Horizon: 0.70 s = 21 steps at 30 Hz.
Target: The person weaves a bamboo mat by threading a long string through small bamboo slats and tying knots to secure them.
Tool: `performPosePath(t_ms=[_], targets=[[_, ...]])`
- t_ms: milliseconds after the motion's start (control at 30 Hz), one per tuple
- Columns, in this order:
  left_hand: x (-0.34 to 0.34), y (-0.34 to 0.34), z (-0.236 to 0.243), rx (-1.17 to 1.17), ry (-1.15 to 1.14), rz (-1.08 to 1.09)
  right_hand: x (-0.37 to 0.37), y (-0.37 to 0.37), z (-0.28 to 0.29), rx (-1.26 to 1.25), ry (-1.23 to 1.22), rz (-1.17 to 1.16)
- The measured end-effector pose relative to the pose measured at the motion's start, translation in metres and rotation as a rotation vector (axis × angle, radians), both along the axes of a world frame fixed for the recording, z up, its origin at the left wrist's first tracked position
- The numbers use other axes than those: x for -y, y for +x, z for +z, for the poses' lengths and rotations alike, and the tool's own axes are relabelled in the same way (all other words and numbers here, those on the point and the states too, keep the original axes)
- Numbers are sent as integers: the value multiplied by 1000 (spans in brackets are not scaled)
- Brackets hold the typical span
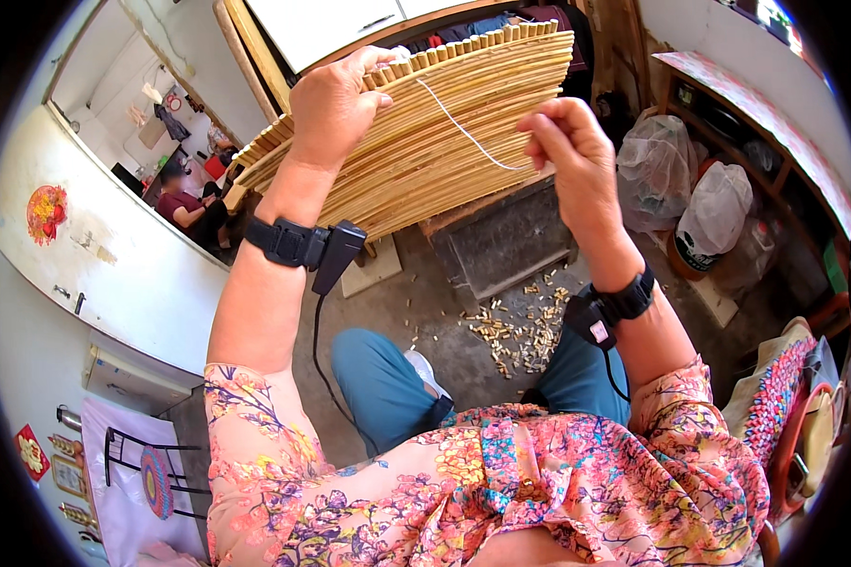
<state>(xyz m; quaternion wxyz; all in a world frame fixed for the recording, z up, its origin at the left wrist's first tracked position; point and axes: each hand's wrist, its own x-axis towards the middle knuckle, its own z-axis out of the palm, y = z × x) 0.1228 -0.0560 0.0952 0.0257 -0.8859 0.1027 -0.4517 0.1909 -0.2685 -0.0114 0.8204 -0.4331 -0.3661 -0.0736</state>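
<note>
A mat of straight yellow-brown stalks, laid side by side in a bound row, stands tilted in front of me. My left hand is closed on its upper edge, with the thumb on the near face and the fingers over the cut ends. A white string leaves the mat near that hand and sags across the stalks to the right. Its far end runs to my right hand, whose thumb and forefinger are pinched together just off the mat's right side. Fingers behind the mat's edge are partly hidden.
Short cut stalk pieces litter the floor below, beside a dark wooden box. Tied plastic bags stand at the right under a shelf. A seated person appears at the far left. A black-legged stool is lower left.
</note>
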Motion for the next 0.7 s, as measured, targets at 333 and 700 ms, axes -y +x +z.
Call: performPosePath(t_ms=[333, 700], targets=[[-15, 11, 20, -191, -116, 140, -57, 29, 25, 714, -274, -461], [-3, 11, 20, -94, 30, 326, -62, 40, 37, 858, -504, -645]])
